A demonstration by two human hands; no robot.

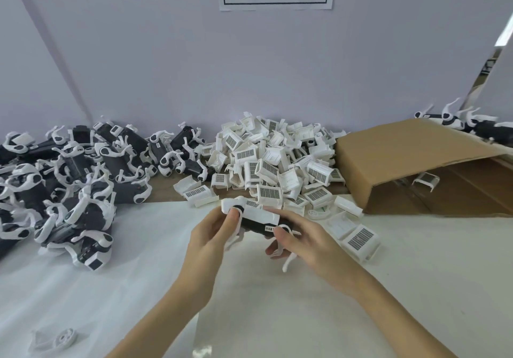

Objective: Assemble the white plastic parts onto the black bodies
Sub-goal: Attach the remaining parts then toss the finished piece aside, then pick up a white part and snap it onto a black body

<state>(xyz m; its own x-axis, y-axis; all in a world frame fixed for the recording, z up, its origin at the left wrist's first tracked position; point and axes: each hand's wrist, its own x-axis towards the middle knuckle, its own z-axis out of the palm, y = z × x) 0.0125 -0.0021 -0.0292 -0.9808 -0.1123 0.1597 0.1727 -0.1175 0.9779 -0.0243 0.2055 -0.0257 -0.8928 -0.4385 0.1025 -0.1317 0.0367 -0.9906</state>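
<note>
A black body (258,225) with a white part (249,210) on top is held above the table (138,288), left hand (213,232) and right hand (302,239) each clasping an end; uneven pressing might seat it crooked, while the box (410,157) holds one white cover (424,180).

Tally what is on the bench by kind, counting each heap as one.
Heaps of black bodies: 2, the second behind the box
Heap of white plastic parts: 1
Cardboard box: 1
Body held in both hands: 1
Loose white ring piece: 1
Total: 6
</note>
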